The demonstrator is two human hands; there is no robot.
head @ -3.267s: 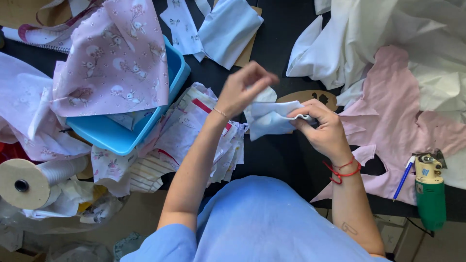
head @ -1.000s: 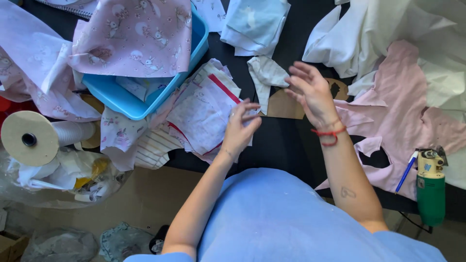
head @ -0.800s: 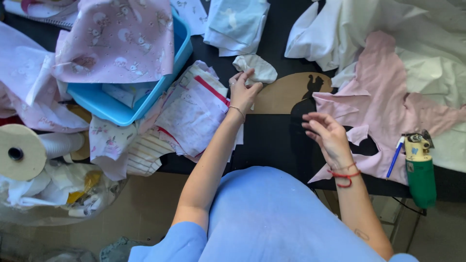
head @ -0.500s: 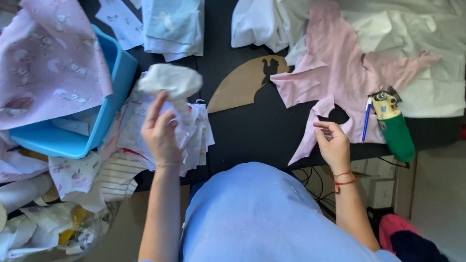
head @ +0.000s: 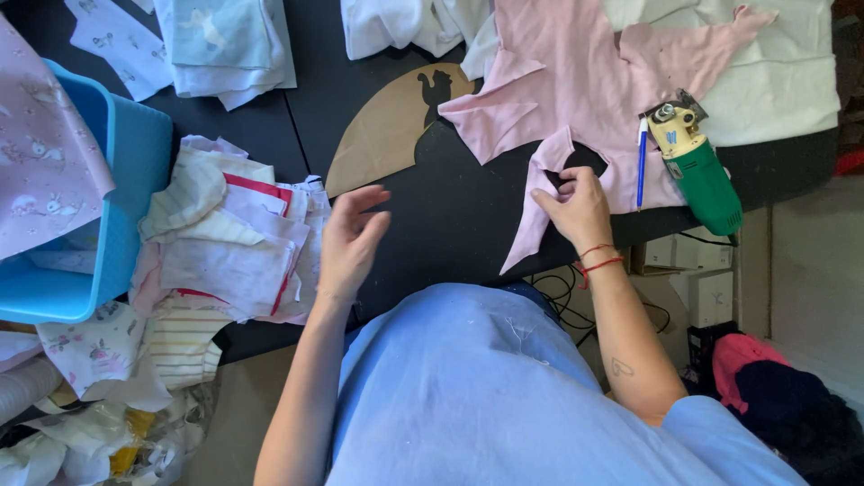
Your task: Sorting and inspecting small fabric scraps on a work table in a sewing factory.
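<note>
Fingers of our right hand (head: 576, 202) pinch the pink fabric (head: 576, 81) edge; our left hand (head: 349, 238) hovers open, empty. Next, we judge, comes lifting that piece free.

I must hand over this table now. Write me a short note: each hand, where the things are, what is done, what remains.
Left hand: open, empty, hovering beside the pile of cut cloth pieces.
Right hand: pinching the lower edge of the pink cloth at the table edge.
Cardboard pattern lies between the hands; green cutter and blue pen lie right of the pink cloth.
Done: many pieces stacked by the blue bin.
Left: the pink cloth looks only partly cut.
</note>
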